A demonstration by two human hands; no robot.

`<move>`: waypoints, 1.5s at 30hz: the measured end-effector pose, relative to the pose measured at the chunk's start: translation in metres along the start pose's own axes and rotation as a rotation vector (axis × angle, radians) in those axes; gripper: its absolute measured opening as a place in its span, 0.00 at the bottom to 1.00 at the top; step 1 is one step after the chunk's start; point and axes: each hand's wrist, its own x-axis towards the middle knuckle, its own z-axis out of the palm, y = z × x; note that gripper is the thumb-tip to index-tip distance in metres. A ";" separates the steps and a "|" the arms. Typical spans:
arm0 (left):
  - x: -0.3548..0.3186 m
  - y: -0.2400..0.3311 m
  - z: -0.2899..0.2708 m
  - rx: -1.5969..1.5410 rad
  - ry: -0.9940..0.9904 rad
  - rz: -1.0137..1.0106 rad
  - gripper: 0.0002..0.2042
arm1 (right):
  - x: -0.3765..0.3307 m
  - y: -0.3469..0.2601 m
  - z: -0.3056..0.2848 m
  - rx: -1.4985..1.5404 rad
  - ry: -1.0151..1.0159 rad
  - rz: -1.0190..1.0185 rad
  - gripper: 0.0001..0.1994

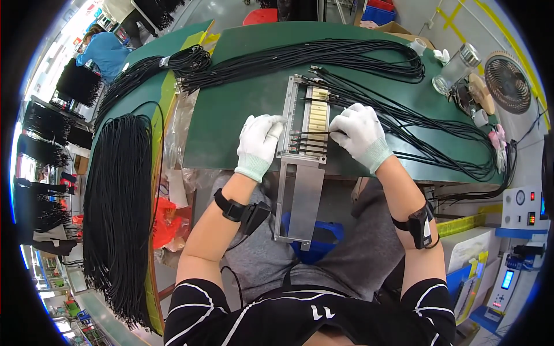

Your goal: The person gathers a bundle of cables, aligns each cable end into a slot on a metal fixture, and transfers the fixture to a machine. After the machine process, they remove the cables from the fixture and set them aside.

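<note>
A metal fixture (pixel 287 104) with a column of cream-coloured slotted blocks (pixel 318 115) lies at the near edge of the green table. Several black cables (pixel 314 140) cross its lower slots, their metal ends toward the left rail, and a few more lie across its top. My left hand (pixel 258 140), in a white glove, is closed with its fingertips at the left rail; what they hold, if anything, is hidden. At the right side of the blocks, my gloved right hand (pixel 359 132) pinches a black cable crossing the fixture.
Long bundles of black cables lie along the table's back (pixel 346 51) and right side (pixel 444 130). Another thick bundle (pixel 118 213) hangs at the left. A glass jar (pixel 456 69) and a fan (pixel 507 82) stand back right. A blue bin (pixel 323 242) sits below the fixture. Another person (pixel 105 55) is far left.
</note>
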 end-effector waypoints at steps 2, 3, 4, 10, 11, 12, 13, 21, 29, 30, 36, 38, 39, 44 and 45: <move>0.000 -0.001 0.000 -0.008 -0.010 -0.023 0.08 | 0.000 0.000 0.001 -0.015 -0.001 -0.003 0.05; 0.000 0.000 0.000 -0.009 -0.009 -0.023 0.08 | 0.000 0.000 0.002 -0.028 -0.001 -0.007 0.05; 0.001 0.002 -0.001 -0.020 -0.019 -0.044 0.08 | 0.000 0.000 0.003 -0.042 -0.001 -0.010 0.05; 0.002 0.012 0.008 -0.089 0.126 0.082 0.06 | -0.001 -0.003 0.003 -0.035 -0.009 -0.022 0.05; 0.002 0.012 0.009 -0.091 0.127 0.081 0.06 | -0.001 -0.003 0.003 -0.030 -0.013 -0.020 0.05; 0.001 0.012 0.008 -0.129 0.119 0.017 0.06 | -0.001 -0.002 0.003 -0.025 -0.017 -0.017 0.05; 0.001 0.012 0.008 -0.167 0.110 -0.047 0.06 | -0.001 -0.003 0.002 -0.026 -0.018 -0.017 0.05; 0.003 0.017 0.012 -0.098 -0.014 0.036 0.12 | 0.000 -0.007 0.004 0.033 0.021 -0.014 0.03; 0.008 0.040 0.019 0.350 -0.129 0.299 0.17 | 0.008 0.018 0.011 0.101 -0.032 0.066 0.06; 0.011 0.041 0.016 0.399 -0.155 0.293 0.17 | 0.015 0.023 0.012 -0.040 0.034 0.124 0.07; 0.004 0.021 0.026 0.285 -0.048 0.319 0.14 | 0.021 0.044 0.014 -0.283 0.123 0.251 0.08; 0.005 0.016 0.024 0.134 0.032 0.266 0.11 | 0.019 0.044 0.005 -0.194 0.148 0.207 0.08; 0.007 0.015 0.022 0.135 0.036 0.259 0.11 | 0.018 0.042 -0.002 -0.103 0.171 0.171 0.08; 0.019 0.020 0.013 -0.063 0.210 0.056 0.07 | 0.016 0.029 0.003 0.119 0.115 -0.042 0.08; 0.020 0.025 0.014 -0.055 0.213 0.125 0.08 | 0.016 0.026 0.004 0.119 0.113 -0.040 0.08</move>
